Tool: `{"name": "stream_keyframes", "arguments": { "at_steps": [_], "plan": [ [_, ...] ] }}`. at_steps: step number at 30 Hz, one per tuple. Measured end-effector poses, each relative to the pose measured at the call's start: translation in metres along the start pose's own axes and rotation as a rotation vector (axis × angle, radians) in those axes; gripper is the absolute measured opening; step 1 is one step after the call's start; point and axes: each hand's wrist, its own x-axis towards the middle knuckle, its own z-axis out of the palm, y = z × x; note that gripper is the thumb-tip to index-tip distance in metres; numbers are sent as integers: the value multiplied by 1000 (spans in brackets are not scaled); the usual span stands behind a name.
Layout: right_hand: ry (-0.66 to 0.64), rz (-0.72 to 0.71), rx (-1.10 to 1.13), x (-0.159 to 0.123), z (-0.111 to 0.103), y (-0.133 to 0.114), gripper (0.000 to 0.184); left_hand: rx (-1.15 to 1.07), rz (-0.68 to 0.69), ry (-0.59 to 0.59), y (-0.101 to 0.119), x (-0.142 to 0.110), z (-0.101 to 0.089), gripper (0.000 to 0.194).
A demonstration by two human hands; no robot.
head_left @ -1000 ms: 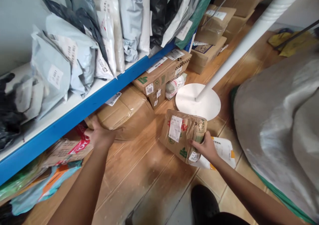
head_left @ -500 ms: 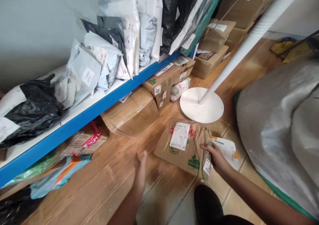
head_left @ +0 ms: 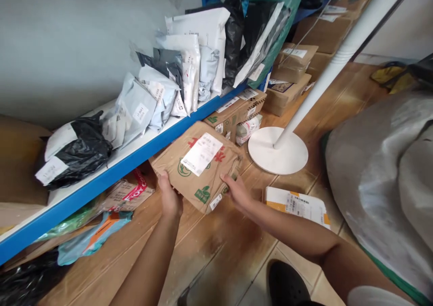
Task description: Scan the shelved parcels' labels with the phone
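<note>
A flat brown cardboard parcel with a white label, red lettering and green prints is held between both hands above the floor. My left hand grips its lower left edge, thumb on top and fingers underneath. On the right side, my right hand pinches the edge near a small white sticker. The parcel's far edge overlaps the boxes under the shelf. A white and orange parcel lies on the floor beneath my right forearm.
A blue-edged shelf carries several bagged parcels and a black plastic bag. Below it sit a box with red tape and more packages. A white pole with a round base stands ahead, and a large grey sack bulges on the right.
The cardboard parcel has moved left and up, toward the shelf. My left hand, open and apart from it before, now grips it. The white and orange parcel is more fully exposed.
</note>
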Motion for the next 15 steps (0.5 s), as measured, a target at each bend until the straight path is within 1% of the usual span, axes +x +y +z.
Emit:
{"name": "stream_keyframes", "arguments": {
  "at_steps": [3, 7, 9, 10, 12, 13, 14, 15],
  "plan": [
    [32, 68, -8, -11, 9, 12, 55, -6, -17, -26, 4, 11, -4, 55],
    [41, 99, -15, -11, 25, 8, 54, -1, -132, -52, 23, 26, 0, 62],
    [39, 98, -32, -9, 28, 6, 54, 14, -145, -52, 28, 27, 0, 62],
    [37, 93, -38, -10, 26, 6, 54, 20, -122, -39, 26, 24, -3, 60],
    [12, 48, -71, -18, 13, 11, 55, -2, -53, -10, 14, 7, -18, 57],
    [-3, 21, -91, -24, 2, 15, 55, -36, -23, -2, 3, -5, -30, 55],
    [-46, -66, -162, -31, -11, 19, 56, -90, -37, -21, -10, -19, -45, 56],
    [-76, -132, -258, -38, -24, 25, 61, -152, -89, -25, -25, -34, -64, 57]
  ]
}}
